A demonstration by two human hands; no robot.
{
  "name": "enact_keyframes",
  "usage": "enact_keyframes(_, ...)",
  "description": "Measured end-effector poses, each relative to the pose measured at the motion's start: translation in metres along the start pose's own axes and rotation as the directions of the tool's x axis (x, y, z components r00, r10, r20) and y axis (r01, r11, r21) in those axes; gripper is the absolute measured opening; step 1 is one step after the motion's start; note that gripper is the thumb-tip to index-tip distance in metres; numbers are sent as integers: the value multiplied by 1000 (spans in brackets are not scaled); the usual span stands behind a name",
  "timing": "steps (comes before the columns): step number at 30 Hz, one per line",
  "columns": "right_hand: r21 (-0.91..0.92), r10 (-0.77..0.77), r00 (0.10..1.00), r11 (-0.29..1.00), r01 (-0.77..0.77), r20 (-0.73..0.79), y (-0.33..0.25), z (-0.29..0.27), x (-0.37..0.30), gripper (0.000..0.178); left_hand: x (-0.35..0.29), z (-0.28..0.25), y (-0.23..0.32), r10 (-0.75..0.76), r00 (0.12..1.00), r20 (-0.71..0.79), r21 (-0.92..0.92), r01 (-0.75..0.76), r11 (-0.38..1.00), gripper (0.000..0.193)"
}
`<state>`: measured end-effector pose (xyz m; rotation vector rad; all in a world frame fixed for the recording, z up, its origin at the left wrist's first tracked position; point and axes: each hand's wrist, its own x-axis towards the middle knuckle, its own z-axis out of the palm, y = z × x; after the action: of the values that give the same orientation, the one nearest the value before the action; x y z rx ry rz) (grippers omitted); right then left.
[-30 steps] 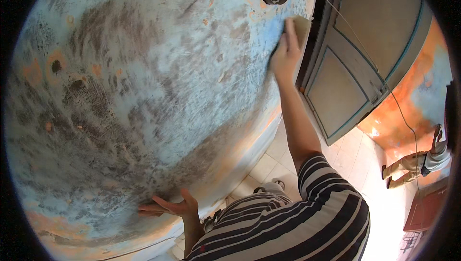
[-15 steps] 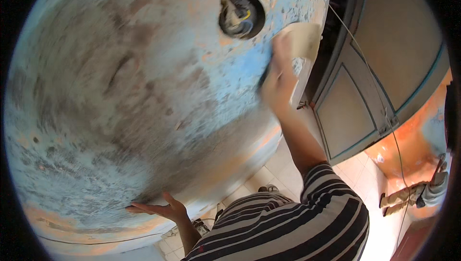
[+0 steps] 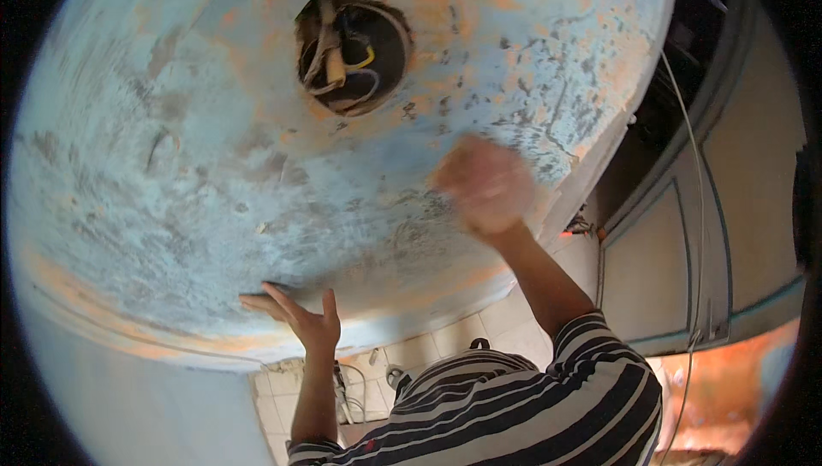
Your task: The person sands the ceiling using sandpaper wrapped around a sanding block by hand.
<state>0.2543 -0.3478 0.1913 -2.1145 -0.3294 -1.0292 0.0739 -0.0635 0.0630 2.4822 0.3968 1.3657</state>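
In front of me a wall point(image 3: 214, 183) shows patchy light blue paint with dark smudges and orange spots. My left hand point(image 3: 300, 316) rests its fingertips against the lower part of this wall, thumb and fingers spread, holding nothing. To the right, my right hand point(image 3: 485, 183) is at the wall, below and right of a round hole point(image 3: 364, 59) with loose wires inside. Motion smears the right hand; its fingers and anything under them cannot be made out.
A grey door with blue trim point(image 3: 642, 252) stands at the right, beyond the wall's edge. A thin cable point(image 3: 698, 209) hangs across it. Pale floor tiles point(image 3: 505, 316) lie below. Another cord point(image 3: 347, 389) is near my left forearm. A plain bluish wall point(image 3: 171, 406) meets the corner at lower left.
My view has shifted and turned. The right hand, earlier near the wall's right edge with a beige sheet-like piece, has moved down and left; that piece no longer shows clearly. The left hand stays open at the wall.
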Motion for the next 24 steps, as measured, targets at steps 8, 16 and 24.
enact_keyframes(8, -72, -340, 889, 940, 334, -308, 13, -8, 10, 37, -1, -17, -6, 94, 988, 126, 20, -97, 995, 104)
enact_keyframes(16, 179, -207, 821, 920, 348, -532, 10, -9, 22, 35, -19, -26, -36, 180, 956, 230, 145, -217, 965, 97)
enact_keyframes(24, 477, 41, 876, 850, 223, -481, -69, 36, -28, 38, -11, -38, -67, 259, 950, 175, 81, -276, 958, 98)
